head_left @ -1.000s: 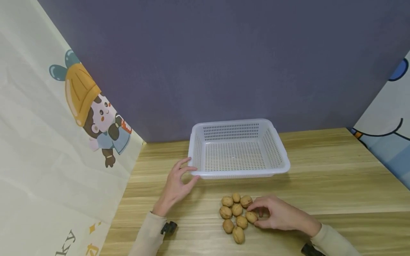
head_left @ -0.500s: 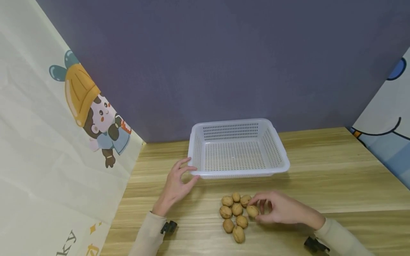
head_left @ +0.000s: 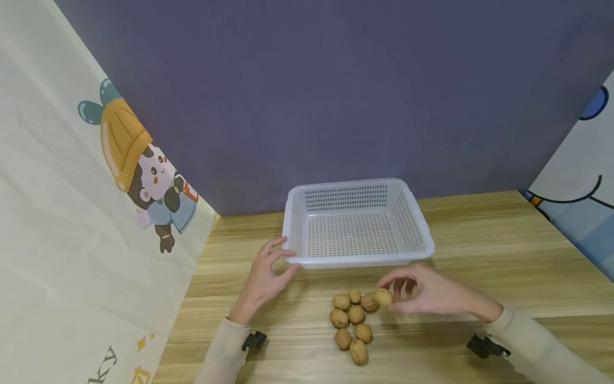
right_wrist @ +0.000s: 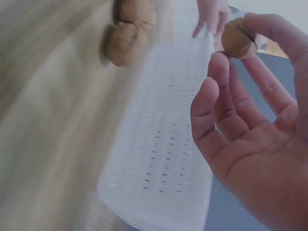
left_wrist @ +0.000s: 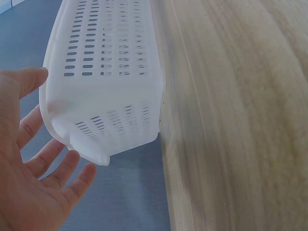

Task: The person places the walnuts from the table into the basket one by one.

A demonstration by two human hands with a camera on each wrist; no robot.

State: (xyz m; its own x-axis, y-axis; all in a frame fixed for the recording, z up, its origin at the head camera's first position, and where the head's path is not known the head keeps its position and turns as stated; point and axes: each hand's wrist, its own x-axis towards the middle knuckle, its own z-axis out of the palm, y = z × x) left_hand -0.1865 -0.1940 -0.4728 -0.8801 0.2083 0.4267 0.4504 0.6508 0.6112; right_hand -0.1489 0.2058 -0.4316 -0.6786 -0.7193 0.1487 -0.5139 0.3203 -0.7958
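A walnut [head_left: 384,297] is pinched between the thumb and fingertips of my right hand [head_left: 431,290], just right of the other walnuts. In the right wrist view this walnut [right_wrist: 239,38] sits at the fingertips, while the lower fingers stay loosely bent. My left hand [head_left: 263,277] holds the near left corner of a white plastic basket [head_left: 357,261]. Seen from the left wrist, the thumb meets the basket's rim [left_wrist: 44,96] and the fingers spread around the corner, with one fingertip hidden behind it. Several walnuts [head_left: 356,314] lie grouped on the table in front of the basket.
The wooden table [head_left: 503,266] ends at a dark wall panel [head_left: 336,96] behind the basket. A printed white sheet [head_left: 72,224] borders the left side, and another printed sheet [head_left: 575,176] the right. Slotted holes cover the basket's floor [head_left: 352,234], where no walnuts are seen.
My right hand has lifted one walnut from the right edge of the group and moved it slightly up and towards the basket. The left hand stays at the basket's corner.
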